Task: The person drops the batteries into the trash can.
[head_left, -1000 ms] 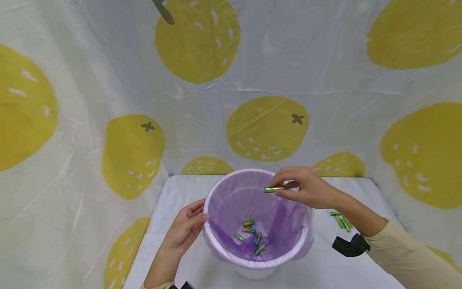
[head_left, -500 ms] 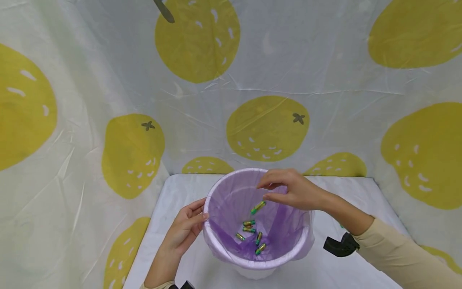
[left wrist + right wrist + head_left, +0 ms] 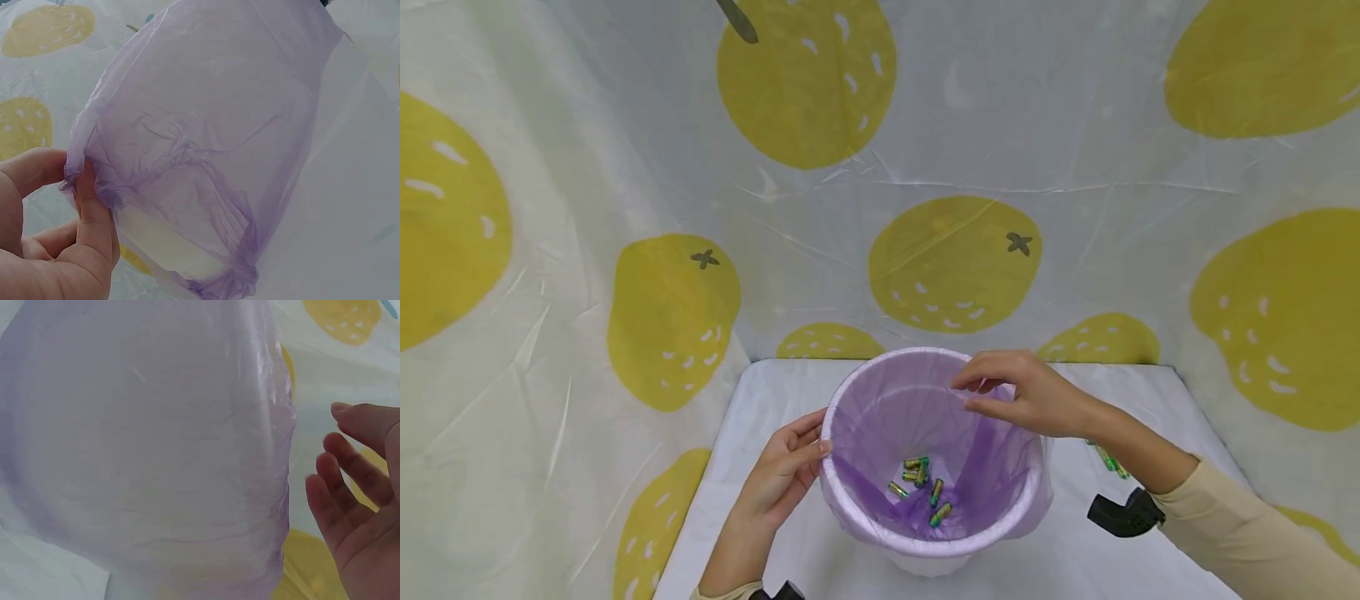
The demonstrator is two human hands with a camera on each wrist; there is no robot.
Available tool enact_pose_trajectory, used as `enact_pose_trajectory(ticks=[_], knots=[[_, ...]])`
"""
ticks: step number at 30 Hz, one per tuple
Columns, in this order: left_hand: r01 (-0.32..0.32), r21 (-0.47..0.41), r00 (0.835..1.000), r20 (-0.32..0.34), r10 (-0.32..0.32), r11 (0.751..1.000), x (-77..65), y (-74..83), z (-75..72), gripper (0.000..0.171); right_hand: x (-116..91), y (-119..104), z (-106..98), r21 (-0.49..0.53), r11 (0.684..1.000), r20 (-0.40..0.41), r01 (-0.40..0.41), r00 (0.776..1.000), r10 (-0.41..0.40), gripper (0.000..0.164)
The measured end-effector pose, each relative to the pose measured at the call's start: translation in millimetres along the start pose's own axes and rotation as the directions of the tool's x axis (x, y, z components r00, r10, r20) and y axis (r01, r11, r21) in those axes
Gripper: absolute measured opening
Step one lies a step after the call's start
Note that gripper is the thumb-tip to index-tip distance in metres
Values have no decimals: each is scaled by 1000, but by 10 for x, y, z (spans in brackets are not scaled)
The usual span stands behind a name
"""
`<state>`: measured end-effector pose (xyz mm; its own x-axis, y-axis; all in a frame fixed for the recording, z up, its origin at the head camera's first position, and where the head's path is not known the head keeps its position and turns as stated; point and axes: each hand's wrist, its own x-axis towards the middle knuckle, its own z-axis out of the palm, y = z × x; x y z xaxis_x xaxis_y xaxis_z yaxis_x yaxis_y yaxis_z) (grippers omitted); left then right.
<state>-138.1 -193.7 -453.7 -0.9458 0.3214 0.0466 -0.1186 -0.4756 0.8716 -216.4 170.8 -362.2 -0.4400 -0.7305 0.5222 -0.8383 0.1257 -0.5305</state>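
Note:
A white trash bin (image 3: pixel 928 567) lined with a thin purple bag (image 3: pixel 887 417) stands tilted toward me at the middle of the table. My left hand (image 3: pixel 786 471) pinches its left rim, thumb inside and fingers outside; the left wrist view shows the bunched bag edge (image 3: pixel 94 181) between thumb and fingers. Over the bin's far right rim hovers my right hand (image 3: pixel 1030 392), fingers loosely bent and apart, holding nothing. Several green-and-gold batteries (image 3: pixel 936 492) lie at the bottom of the bag.
More green-and-gold batteries (image 3: pixel 1108 460) lie on the white table (image 3: pixel 1150 400) to the right, partly hidden behind my right forearm. A curtain (image 3: pixel 805 275) with yellow fruit prints hangs behind and at both sides.
My right hand let go of a battery, which fell into the bin and now lies with the others. The right hand then drew back slightly to the right. The left hand kept its hold.

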Motion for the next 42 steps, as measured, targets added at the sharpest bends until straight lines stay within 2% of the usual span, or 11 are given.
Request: enact_pose_trajectory(ticks=[13,20,27,34,42], knots=[[3,-9,1000,-9,-4,1000,1,-4,2,55,-268,7,-168,-45,989,-21,-143,990,142,34],[0,-7,1000,-2,0,1000,0,-8,-10,55,-428,14,-266,-55,981,-62,-185,981,182,30],[5,-11,1000,-5,-5,1000,-4,-2,-7,56,-574,39,-344,-65,974,-96,-218,973,211,33],[6,-8,1000,-3,-6,1000,-8,14,-3,56,-721,94,-406,-77,960,-140,-270,956,258,36],[8,-8,1000,-3,-8,1000,-4,22,8,57,-911,160,-450,-55,942,-183,-331,931,316,31]])
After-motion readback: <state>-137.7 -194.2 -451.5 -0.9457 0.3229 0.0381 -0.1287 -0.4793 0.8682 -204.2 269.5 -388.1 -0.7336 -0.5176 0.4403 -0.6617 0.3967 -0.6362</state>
